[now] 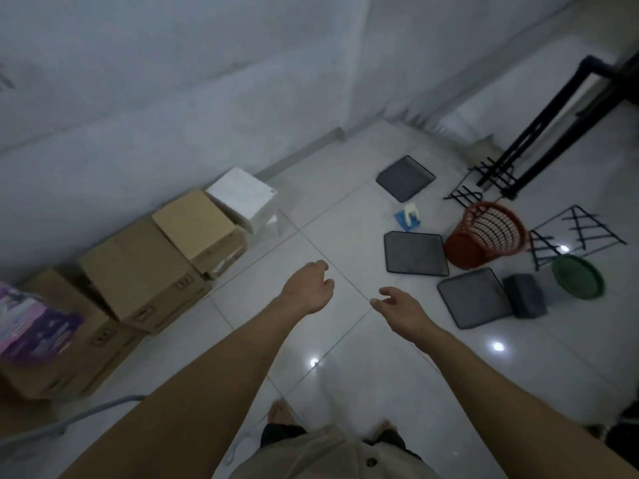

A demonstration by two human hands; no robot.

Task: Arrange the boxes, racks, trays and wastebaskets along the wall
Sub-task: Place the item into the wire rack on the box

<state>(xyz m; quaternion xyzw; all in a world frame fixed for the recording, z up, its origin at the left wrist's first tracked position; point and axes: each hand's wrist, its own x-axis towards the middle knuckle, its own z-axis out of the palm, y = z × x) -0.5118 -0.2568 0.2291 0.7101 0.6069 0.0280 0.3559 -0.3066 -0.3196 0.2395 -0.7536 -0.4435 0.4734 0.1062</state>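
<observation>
Both hands hang empty over the floor tiles, left hand [308, 285] loosely curled, right hand [397, 305] with fingers relaxed. Four boxes stand along the wall: three cardboard boxes [138, 271] and one white box [242, 198]. Three mesh trays [415, 253], two wire racks [577, 233], a red wastebasket [484, 236] and a green wastebasket [576, 277] lie scattered well apart from the wall.

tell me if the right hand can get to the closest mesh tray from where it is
Probably yes. The right hand is open and holds nothing, and only bare floor lies between it and the nearest mesh tray. A grey box sits against the tray's far side, not in the way.
</observation>
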